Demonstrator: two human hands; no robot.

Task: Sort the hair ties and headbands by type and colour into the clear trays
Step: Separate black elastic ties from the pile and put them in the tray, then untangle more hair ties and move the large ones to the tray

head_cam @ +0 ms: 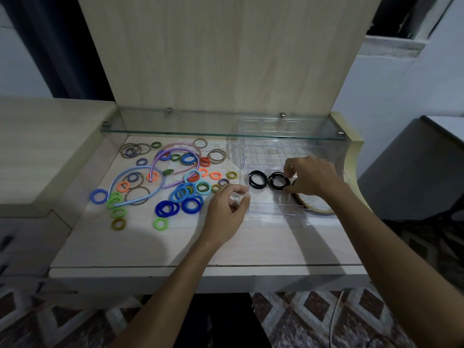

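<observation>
A round black hair tie (278, 181) is pinched by the right hand (311, 175) inside the clear plastic tray (266, 205). The tray's near-left corner is touched by the left hand (226, 209), its fingers loosely curled.

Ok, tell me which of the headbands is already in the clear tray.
The brown headband, lying in the clear tray under the right hand. The blue headband and purple headband lie loose among the ties to the left.
</observation>
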